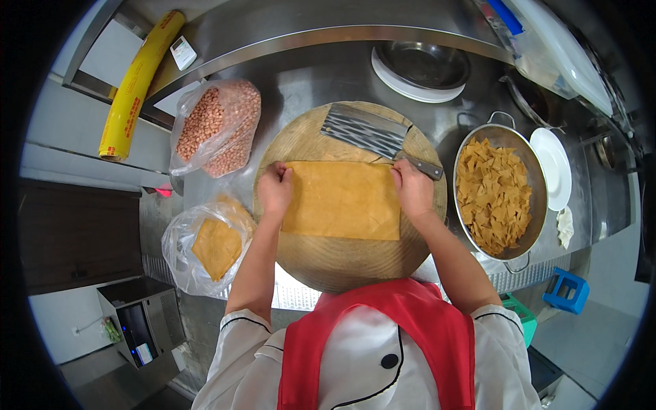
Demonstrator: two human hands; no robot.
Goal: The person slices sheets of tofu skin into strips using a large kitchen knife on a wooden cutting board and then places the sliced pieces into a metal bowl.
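A yellow-brown bean curd sheet (341, 202) lies flat across a round wooden chopping block (353, 266). My left hand (275, 188) pinches its far left corner, and my right hand (413, 188) grips the far right corner, fingers curled at the edge. Just beyond the sheet, a cleaver (366, 129) with a patterned blade rests on the block. Its wooden handle (422, 166) points right, close by my right hand. To the right stands a two-handled metal basin (539, 225) with many small cut bean curd pieces (494, 197). More sheets (218, 248) sit in an open plastic bag (177, 256) at left.
A plastic bag of peanuts (220, 128) stands at the far left. A yellow cling film roll (141, 87) and a small white device (183, 53) are on the raised shelf (307, 38). A dark bowl (423, 64) tops white plates (410, 93). Another white plate (552, 169) and a cloth (565, 227) lie right.
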